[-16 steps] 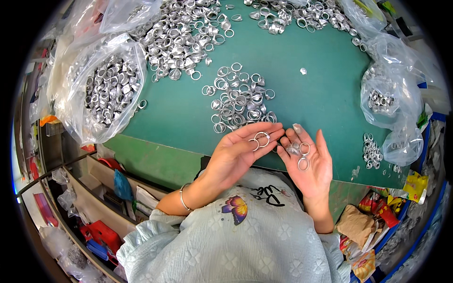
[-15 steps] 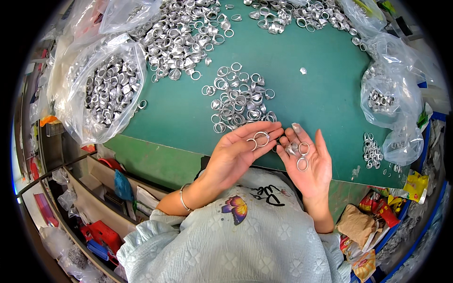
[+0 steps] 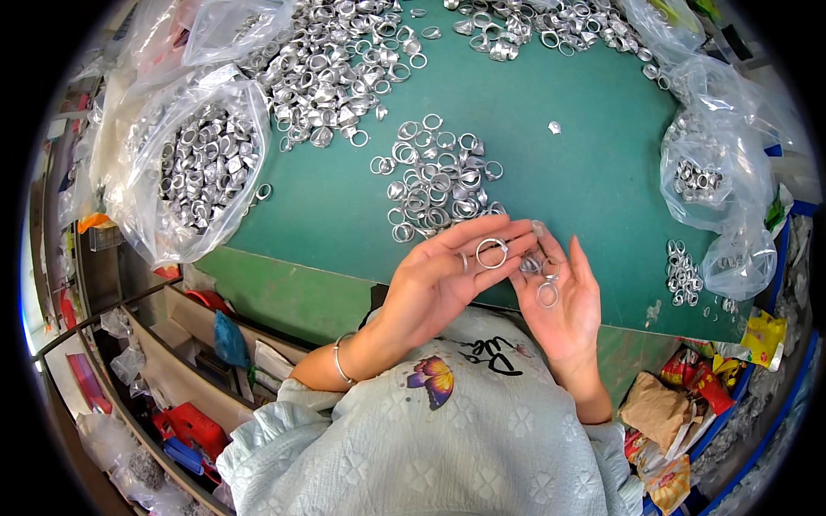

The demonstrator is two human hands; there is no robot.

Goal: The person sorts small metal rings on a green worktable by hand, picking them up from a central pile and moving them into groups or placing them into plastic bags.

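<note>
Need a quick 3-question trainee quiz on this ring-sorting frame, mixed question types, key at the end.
1. True or false: the left hand has a silver ring resting on its fingers.
2. Multiple choice: the small loose pile of rings nearest the hands lies on A) a red tray, B) the green table, C) a cardboard box.
3. Fill in: the right hand holds several rings in its open ____.

Key:
1. True.
2. B.
3. Palm; one ring lies flat there, others sit nearer the fingers.
</note>
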